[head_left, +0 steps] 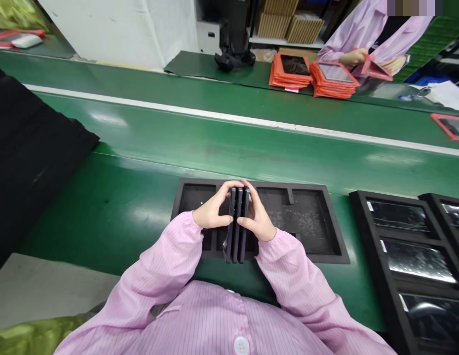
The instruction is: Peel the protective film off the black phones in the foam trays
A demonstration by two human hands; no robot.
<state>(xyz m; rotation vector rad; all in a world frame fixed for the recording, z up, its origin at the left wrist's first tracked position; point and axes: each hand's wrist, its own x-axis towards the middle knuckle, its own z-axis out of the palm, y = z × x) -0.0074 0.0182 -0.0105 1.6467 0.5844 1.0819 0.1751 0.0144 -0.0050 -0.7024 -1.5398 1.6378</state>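
Three slim dark tablet-like devices (236, 241) stand on edge, side by side, with small buttons showing along their upward edges. My left hand (213, 209) grips the stack from the left, its thumb on the near side and its fingers reaching round the far end. From the right, my right hand (259, 217) clasps the same stack, with its thumb lying over the edges. The fingertips of both hands meet at the far end. A bit of clear film appears to hang at the stack's lower left. Below the hands lies a black foam tray (338, 249) with recessed compartments.
Black foam trays (373, 266) with glossy dark-screened devices are at right. Black cloth (33, 162) covers the left side. Beyond the green conveyor (214, 133), a co-worker's hands (394, 64) hold a red-cased item near stacks of red-cased tablets (335, 81).
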